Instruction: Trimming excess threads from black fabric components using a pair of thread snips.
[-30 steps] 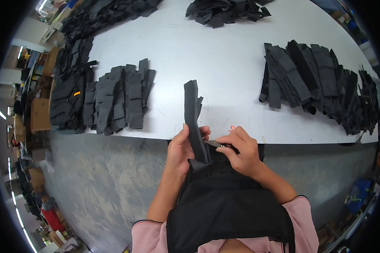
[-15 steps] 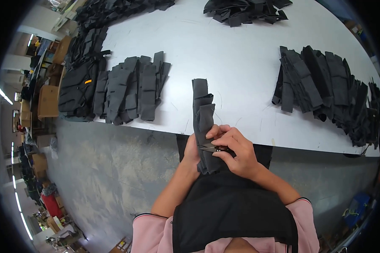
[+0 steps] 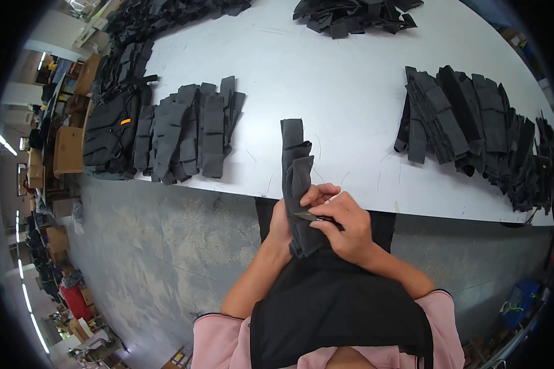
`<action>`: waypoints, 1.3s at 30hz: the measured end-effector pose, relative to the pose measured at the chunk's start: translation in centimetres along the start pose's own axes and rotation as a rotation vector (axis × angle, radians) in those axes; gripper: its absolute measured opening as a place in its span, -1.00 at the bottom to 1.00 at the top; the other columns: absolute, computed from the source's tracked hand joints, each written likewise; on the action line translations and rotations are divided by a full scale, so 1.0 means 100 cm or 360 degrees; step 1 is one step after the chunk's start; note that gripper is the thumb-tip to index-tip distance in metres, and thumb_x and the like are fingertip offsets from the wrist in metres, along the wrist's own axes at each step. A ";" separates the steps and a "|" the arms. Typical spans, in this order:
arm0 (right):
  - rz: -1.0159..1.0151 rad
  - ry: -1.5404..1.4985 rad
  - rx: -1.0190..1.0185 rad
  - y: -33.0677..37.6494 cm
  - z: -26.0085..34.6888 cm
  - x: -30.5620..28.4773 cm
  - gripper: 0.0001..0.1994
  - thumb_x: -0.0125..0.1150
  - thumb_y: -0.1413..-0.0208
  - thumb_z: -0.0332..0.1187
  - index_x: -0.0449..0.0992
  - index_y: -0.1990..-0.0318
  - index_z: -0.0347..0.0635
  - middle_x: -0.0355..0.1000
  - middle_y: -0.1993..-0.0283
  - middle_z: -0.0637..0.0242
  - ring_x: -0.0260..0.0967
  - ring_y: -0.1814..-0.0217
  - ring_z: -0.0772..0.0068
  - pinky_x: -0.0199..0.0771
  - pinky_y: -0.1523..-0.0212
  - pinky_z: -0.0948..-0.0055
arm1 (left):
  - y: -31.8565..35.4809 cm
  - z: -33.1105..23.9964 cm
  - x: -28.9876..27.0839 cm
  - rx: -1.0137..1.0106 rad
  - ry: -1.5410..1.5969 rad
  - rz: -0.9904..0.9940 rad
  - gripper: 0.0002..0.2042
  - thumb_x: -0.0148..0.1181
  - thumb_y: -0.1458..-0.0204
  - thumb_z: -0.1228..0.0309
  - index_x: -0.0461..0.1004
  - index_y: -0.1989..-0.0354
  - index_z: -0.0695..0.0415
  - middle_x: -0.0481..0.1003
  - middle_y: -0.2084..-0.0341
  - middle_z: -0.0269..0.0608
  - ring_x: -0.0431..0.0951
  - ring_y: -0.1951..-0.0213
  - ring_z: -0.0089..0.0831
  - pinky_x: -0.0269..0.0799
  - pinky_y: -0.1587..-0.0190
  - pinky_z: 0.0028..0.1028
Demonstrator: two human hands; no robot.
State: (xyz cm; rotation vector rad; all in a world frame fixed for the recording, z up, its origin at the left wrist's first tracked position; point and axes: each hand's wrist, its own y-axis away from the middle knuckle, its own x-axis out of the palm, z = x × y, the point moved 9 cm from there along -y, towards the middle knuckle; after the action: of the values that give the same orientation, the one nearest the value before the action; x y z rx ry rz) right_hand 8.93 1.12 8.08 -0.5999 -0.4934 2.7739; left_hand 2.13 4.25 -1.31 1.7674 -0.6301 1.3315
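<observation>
Right hand (image 3: 345, 227) pinching one small blade (image 3: 308, 216), left hand (image 3: 284, 224) gripping one black strip (image 3: 297, 172).

We see a white table (image 3: 363, 80) with three stacks of black fabric pieces: left pile (image 3: 188, 132), right pile (image 3: 474, 129), far pile (image 3: 351, 15). Grey concrete floor (image 3: 160, 246) below; cardboard boxes (image 3: 68, 150) at left.

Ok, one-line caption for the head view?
Left hand grips a black fabric strip at the white table edge while the right hand works it with a small blade-like tool.
</observation>
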 end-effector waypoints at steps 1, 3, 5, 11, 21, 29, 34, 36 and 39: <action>0.0002 0.0000 -0.0001 -0.001 0.004 -0.003 -0.78 0.32 0.25 -0.60 0.52 0.34 -0.25 0.36 0.44 0.25 0.39 0.39 0.32 0.43 0.34 0.46 | 0.000 0.000 0.000 0.0002 0.0002 0.0001 -0.73 -0.24 -0.14 0.36 0.24 0.61 0.09 0.38 0.16 -0.06 0.35 0.01 -0.33 0.30 -0.09 -0.39; 0.0051 -0.0137 0.0178 -0.004 0.004 -0.006 -0.79 0.29 0.20 -0.59 0.51 0.32 -0.24 0.32 0.45 0.27 0.32 0.43 0.39 0.36 0.42 0.52 | 0.003 -0.008 -0.011 0.0113 -0.0115 -0.0255 -0.65 -0.23 -0.22 0.24 0.23 0.60 0.10 0.37 0.16 -0.05 0.37 0.06 -0.32 0.34 -0.04 -0.36; 0.0101 -0.0205 0.0232 -0.003 -0.011 0.002 -0.80 0.28 0.18 -0.58 0.51 0.32 -0.24 0.30 0.44 0.29 0.28 0.45 0.43 0.31 0.45 0.54 | 0.003 -0.011 -0.005 0.0160 -0.0215 -0.0330 -0.61 -0.24 -0.23 0.15 0.25 0.58 0.11 0.38 0.16 -0.05 0.37 0.05 -0.32 0.35 -0.03 -0.35; 0.0113 -0.0279 0.0303 -0.010 -0.011 -0.011 -0.76 0.25 0.12 -0.60 0.43 0.24 -0.26 0.28 0.36 0.39 0.24 0.41 0.63 0.18 0.47 0.67 | 0.015 -0.024 -0.017 0.0300 -0.0518 -0.0734 -0.53 -0.25 -0.22 -0.02 0.36 0.41 0.16 0.43 0.14 -0.02 0.42 0.07 -0.30 0.36 -0.03 -0.33; 0.0496 -0.0959 0.0833 0.024 -0.039 0.028 -0.74 0.22 0.04 -0.59 0.37 0.17 -0.28 0.37 0.34 0.44 0.30 0.32 0.74 0.31 0.32 0.68 | 0.013 -0.038 0.021 0.0408 -0.0800 -0.0253 -0.48 -0.06 -0.19 0.16 0.10 -0.18 0.29 0.31 -0.06 0.13 0.39 -0.06 -0.11 0.41 -0.04 -0.21; -0.0018 0.0411 0.0018 -0.026 -0.008 -0.036 -0.73 0.28 0.16 -0.54 0.47 0.22 -0.21 0.41 0.43 0.26 0.37 0.52 0.35 0.33 0.52 0.49 | 0.022 -0.038 0.019 0.0380 -0.1029 -0.0451 -0.66 0.06 -0.14 0.25 0.27 0.06 0.25 0.43 0.25 -0.11 0.54 0.33 -0.35 0.55 0.31 -0.38; -0.0017 0.0585 -0.0236 -0.032 -0.001 -0.031 -0.75 0.28 0.17 -0.54 0.48 0.24 -0.24 0.47 0.41 0.26 0.41 0.48 0.28 0.36 0.47 0.42 | 0.025 -0.034 0.023 0.0336 -0.1027 -0.0463 -0.69 0.07 -0.14 0.27 0.29 0.10 0.25 0.43 0.29 -0.14 0.54 0.38 -0.37 0.54 0.35 -0.40; -0.0019 0.0595 -0.0212 -0.031 -0.001 -0.029 -0.76 0.28 0.18 -0.53 0.49 0.27 -0.23 0.48 0.41 0.27 0.40 0.50 0.25 0.35 0.46 0.41 | 0.026 -0.035 0.021 0.0333 -0.1031 -0.0487 -0.69 0.07 -0.13 0.27 0.29 0.11 0.25 0.43 0.29 -0.14 0.54 0.38 -0.37 0.54 0.36 -0.40; -0.0040 0.0613 -0.0219 -0.029 -0.001 -0.030 -0.78 0.28 0.18 -0.53 0.49 0.28 -0.23 0.48 0.42 0.26 0.40 0.50 0.26 0.33 0.47 0.41 | 0.026 -0.035 0.020 0.0320 -0.1029 -0.0487 -0.71 0.08 -0.13 0.28 0.29 0.12 0.25 0.43 0.30 -0.12 0.53 0.40 -0.37 0.54 0.38 -0.40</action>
State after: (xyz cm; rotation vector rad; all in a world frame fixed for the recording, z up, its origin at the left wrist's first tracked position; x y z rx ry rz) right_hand 12.14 2.87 10.11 -1.1202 -0.5982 2.5233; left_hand -1.18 5.93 1.75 2.3700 -0.5418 0.6184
